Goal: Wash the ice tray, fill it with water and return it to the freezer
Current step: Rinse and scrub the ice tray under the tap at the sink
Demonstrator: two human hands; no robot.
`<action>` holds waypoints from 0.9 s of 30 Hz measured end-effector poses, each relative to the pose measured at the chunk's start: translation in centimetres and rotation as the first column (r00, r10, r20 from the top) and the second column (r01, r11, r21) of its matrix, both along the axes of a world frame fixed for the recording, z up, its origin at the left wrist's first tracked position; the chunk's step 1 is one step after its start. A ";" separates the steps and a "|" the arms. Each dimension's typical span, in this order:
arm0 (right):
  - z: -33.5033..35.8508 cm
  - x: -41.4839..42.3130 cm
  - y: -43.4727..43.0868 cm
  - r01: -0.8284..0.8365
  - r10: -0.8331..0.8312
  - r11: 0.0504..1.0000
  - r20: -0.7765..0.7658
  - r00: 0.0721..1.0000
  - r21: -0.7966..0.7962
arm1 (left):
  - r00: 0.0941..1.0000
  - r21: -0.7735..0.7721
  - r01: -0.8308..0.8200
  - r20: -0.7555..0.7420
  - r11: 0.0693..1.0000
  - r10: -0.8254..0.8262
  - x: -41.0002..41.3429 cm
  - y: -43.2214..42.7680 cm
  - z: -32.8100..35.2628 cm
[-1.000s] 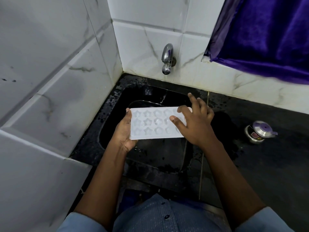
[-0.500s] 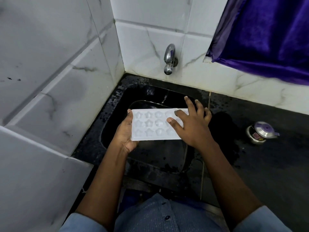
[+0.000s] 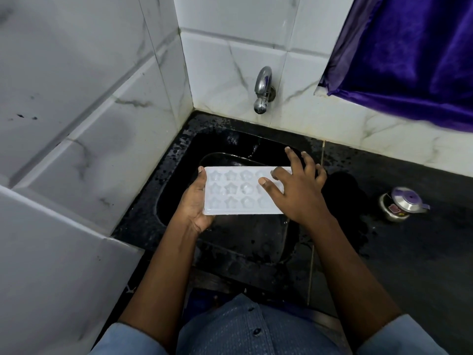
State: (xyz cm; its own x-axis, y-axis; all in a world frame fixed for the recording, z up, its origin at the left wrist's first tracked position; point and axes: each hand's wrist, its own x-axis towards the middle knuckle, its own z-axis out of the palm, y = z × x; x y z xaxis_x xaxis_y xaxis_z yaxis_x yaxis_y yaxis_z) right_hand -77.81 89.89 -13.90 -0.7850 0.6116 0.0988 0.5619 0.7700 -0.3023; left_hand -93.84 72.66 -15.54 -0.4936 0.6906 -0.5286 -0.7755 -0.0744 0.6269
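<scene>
The rectangular white plastic ice tray (image 3: pixel 235 190), moulded with rows of star and flower cells, is held level and cell side up over the black stone sink (image 3: pixel 174 175), clear of the basin floor. Its left short end is gripped by the left hand (image 3: pixel 194 208): the thumb (image 3: pixel 202 175) is laid along the top edge near the far corner and the palm is cupped under the tray, with the fingers hidden beneath it. The right end is covered by the right hand (image 3: pixel 299 193), which is laid on top. Its thumb and bent index finger are pressed onto the cells, and the other three fingers are stretched out and fanned past the far right corner, holding nothing.

Compared with a second ago, the tray is found in the same place relative to the tap, and the left hand's hold is unchanged. The right hand's outer fingers are spread a little wider. The view itself is shifted slightly.

Straight behind the tray, a curved chrome tap (image 3: pixel 262 90) is fixed to the white marble-veined wall tiles (image 3: pixel 76 124). The sink is set into a wet black stone counter (image 3: pixel 409 252), on which a small steel pot with a purple-topped lid (image 3: pixel 401 203) is stood well to the right. A purple satin curtain (image 3: pixel 409 60) is hung above that side.
</scene>
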 end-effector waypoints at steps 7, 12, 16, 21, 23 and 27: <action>-0.3 -0.1 0.1 -0.001 0.001 1.000 -0.003 1.000 -0.011 | 1.000 0.004 -0.007 -0.025 1.000 0.007 -0.3 0.1 0.1; -0.3 -0.2 0.2 -0.002 0.002 1.000 0.011 1.000 -0.019 | 0.999 -0.017 -0.004 -0.036 1.000 0.004 -0.3 0.2 0.0; -0.2 -0.1 0.3 0.001 -0.001 1.000 0.002 1.000 -0.026 | 0.999 -0.008 0.007 -0.035 1.000 -0.008 -0.3 0.4 0.0; 0.0 0.1 0.6 0.004 -0.004 0.999 0.001 1.000 -0.044 | 0.999 -0.015 0.006 -0.043 1.000 -0.007 -0.2 0.6 -0.1; 0.0 0.3 0.6 -0.001 0.001 0.999 -0.005 1.000 -0.049 | 0.999 -0.021 0.008 -0.045 1.000 -0.009 -0.1 0.7 -0.1; 0.2 0.2 0.7 0.005 -0.005 0.998 -0.003 1.000 -0.063 | 1.000 -0.016 0.005 -0.029 1.000 -0.006 0.0 0.9 0.0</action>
State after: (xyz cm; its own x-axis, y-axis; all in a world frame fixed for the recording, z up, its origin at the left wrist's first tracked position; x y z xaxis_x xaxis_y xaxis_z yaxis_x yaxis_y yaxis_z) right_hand -77.57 90.62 -13.73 -0.7815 0.6208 0.0620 0.5649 0.7463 -0.3520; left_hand -93.88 73.55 -15.53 -0.5049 0.6850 -0.5252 -0.7576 -0.0600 0.6500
